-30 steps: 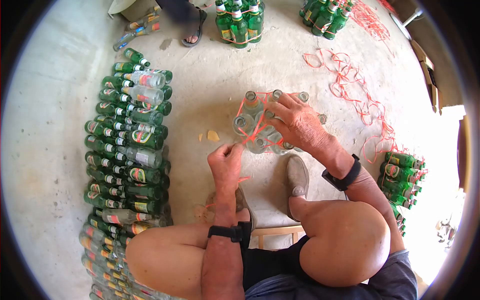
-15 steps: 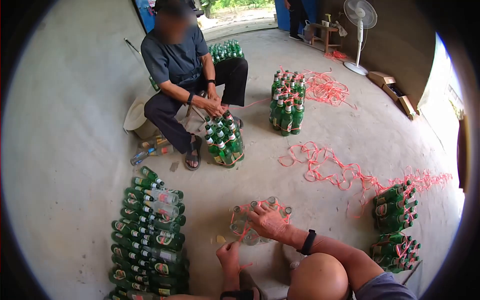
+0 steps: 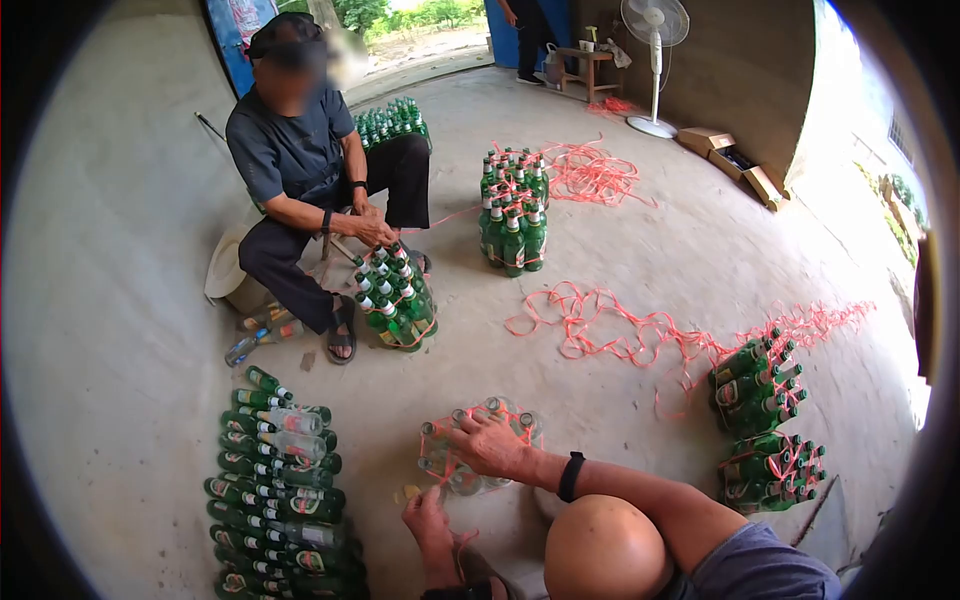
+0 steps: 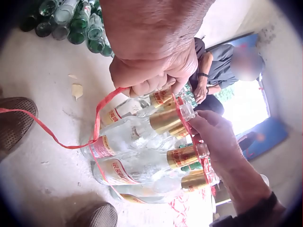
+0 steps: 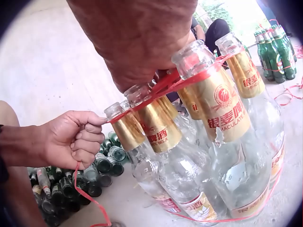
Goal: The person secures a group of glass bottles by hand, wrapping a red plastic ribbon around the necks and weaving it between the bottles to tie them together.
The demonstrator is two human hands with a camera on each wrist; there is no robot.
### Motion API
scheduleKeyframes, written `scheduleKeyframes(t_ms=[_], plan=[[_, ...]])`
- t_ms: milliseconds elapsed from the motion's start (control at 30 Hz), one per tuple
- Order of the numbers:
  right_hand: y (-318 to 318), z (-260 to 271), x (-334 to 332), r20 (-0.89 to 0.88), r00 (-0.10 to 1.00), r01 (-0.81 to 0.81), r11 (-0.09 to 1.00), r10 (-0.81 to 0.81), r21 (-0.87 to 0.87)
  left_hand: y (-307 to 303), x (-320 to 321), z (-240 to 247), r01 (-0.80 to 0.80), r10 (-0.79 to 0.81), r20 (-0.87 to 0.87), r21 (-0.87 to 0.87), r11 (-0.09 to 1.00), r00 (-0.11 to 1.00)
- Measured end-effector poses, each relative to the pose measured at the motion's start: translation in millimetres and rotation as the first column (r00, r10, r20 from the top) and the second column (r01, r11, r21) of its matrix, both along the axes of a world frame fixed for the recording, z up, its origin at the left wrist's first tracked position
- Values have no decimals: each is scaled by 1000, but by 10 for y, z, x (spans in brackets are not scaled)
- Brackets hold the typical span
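Observation:
Several clear glass bottles [image 5: 236, 165] with gold neck labels stand bundled between the person's feet. Red plastic strap [image 5: 208, 80] runs round their necks, with another loop low round their bodies. My left hand [image 3: 428, 518] is a fist at the near left side of the bundle, gripping the strap pulled out from the necks; a loose tail of strap [image 4: 45, 127] hangs below that fist. Over the bundle's top lies my right hand [image 3: 492, 445], its fingers bent down among the necks and holding a bottle by its mouth [image 4: 187, 111]. In the right wrist view its fingertips are mostly hidden.
Green and clear bottles [image 3: 290, 480] lie stacked on the left. A seated person [image 3: 300, 170] handles a strapped green bundle [image 3: 395, 305] ahead. Other green bundles [image 3: 515, 230] stand beyond and at right [image 3: 760, 385]. Loose red strap [image 3: 620, 325] trails across the floor.
The head view has tilted up and then swung right, bringing the seated person, fan and doorway into view. Both hands keep their places at the clear bottles.

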State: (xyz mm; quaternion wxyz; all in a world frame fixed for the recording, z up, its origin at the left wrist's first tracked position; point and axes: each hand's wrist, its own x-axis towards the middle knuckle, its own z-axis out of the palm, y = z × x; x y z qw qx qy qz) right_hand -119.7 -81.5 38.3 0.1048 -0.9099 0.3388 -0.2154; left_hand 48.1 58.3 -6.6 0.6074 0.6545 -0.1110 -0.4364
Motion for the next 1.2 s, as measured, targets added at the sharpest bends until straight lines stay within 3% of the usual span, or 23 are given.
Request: scheduleKeyframes(t_ms=[167, 233, 300, 367, 533, 633, 733, 833, 933, 1033, 1200], plan=[[-19, 9, -5, -6, 1000, 14, 999, -14, -33, -28, 12, 153, 0, -20, -235, -85, 996, 972], [-44, -42, 0, 28, 1000, 5, 1000, -6, 6, -41, -8, 188, 52, -63, -112, -98, 994, 992], [-59, -44, 9, 75, 997, -13, 999, 16, -47, -71, -48, 140, -66, 44, -145, -151, 986, 988], [-58, -10, 22, 63, 998, -11, 999, 8, 51, -60, -61, 195, -64, 21, -239, -174, 983, 971], [-74, 25, 13, 91, 996, -29, 998, 24, 58, -122, -52, 69, -151, 0, -418, -330, 932, 908], [-93, -17, 10, 104, 994, -45, 997, 38, 61, -177, -31, 40, -161, 11, -427, -317, 935, 904], [-97, -9, 25, 92, 995, -48, 996, 41, 72, -211, -8, 4, -153, 73, -304, -250, 956, 950], [-107, 1, 18, 69, 997, -44, 996, 38, 79, -267, 31, -108, -98, -7, -302, -330, 939, 953], [-114, 24, 14, 68, 997, -36, 994, 28, 108, -330, 71, -75, -23, -2, -80, -315, 949, 997], [-117, 60, 24, 67, 997, -39, 990, 30, 133, -351, 34, 108, -81, 10, -267, -256, 963, 964], [-112, 56, 19, 58, 998, -27, 989, 19, 148, -431, 39, 38, -140, 70, -270, -250, 958, 960]])
